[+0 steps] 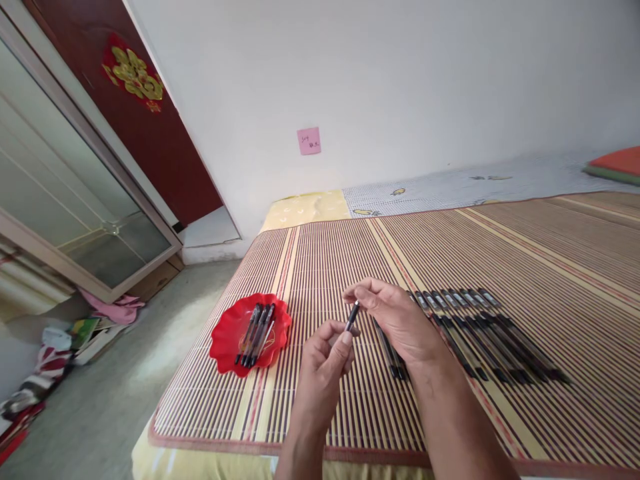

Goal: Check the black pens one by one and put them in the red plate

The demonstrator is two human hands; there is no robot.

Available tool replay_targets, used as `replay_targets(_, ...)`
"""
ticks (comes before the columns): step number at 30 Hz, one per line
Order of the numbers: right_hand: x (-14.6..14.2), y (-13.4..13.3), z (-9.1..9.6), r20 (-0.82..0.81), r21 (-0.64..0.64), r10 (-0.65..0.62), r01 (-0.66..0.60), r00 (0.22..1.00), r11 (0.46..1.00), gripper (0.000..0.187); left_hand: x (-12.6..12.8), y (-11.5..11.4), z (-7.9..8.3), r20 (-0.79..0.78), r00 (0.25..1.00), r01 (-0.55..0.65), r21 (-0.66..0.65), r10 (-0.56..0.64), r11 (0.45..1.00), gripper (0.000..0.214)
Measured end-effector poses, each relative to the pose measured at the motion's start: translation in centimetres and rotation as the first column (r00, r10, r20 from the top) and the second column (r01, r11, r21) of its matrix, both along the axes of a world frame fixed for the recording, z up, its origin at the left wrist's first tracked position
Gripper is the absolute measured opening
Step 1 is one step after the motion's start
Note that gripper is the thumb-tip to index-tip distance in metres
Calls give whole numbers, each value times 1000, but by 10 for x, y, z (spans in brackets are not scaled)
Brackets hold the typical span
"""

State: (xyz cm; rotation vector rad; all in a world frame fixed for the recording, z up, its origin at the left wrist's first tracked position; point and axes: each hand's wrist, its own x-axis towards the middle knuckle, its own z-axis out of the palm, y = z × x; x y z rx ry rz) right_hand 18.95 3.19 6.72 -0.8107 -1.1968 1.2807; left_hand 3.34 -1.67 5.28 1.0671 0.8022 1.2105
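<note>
My left hand [327,357] grips a dark pen [353,316] between thumb and fingers, its pale tip pointing up. At that tip my right hand [387,310] is closed in a pinch; whatever lies between its fingertips is hidden. Beside and partly behind my right hand, a row of black pen caps [453,299] lies on the striped mat [320,267]. Below them are several uncapped pens [505,350], side by side and slanting. A couple more pens [391,350] lie under my right hand. To the left, a red scalloped dish [223,333] holds several capped pens [256,333] and a thin pale stick.
The mat covers a bed with a yellow sheet [305,210] at its edge. A pink note [309,141] is stuck on the white wall. Left are a glass-panelled door [90,180], grey floor [170,340] and piled items [45,367]. An orange cushion [620,162] lies far right.
</note>
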Motion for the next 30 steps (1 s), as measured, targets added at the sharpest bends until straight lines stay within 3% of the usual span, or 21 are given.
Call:
replay_targets(4,0,-2,3,23,41,40,-41,999,998,26,0,0,-1,26,1000,-1,-2,1,1000,36)
replay_targets(9,-1,-1,3,48,54,-5,2,999,999,22,-1,2,-4,-34,998,-43,25,43,999,38)
replay_targets(13,4,9,-11,154,104,-142,127,978,986,30,-9,5,-4,-24,985,-168,13,169,986,37)
replay_targets(14,5,13,-16,271,136,-224,193,936,972,31,-12,6,-4,5,978,-206,-5,206,978,38)
replay_targets(15,5,17,-22,443,177,-300,246,845,953,33,-15,8,-3,36,969,-242,-25,243,970,39)
replay_targets(16,5,20,-29,624,217,-345,268,701,939,37,-17,9,-3,65,960,-269,-44,271,962,41)
replay_targets(18,0,26,-40,863,241,-323,244,389,939,48,-22,12,-3,101,947,-299,-74,305,951,44)
replay_targets(19,-3,27,-45,918,216,-275,220,287,951,52,-24,13,-3,107,944,-306,-84,314,948,44)
replay_targets(20,-7,28,-50,945,184,-229,201,235,962,53,-26,14,-4,109,941,-310,-90,319,946,45)
replay_targets(25,-22,29,-61,965,113,-140,132,223,985,40,-28,15,-5,109,945,-300,-88,308,950,45)
replay_targets(30,-16,33,-61,947,154,-194,166,257,974,43,-27,15,-4,117,947,-290,-91,299,953,44)
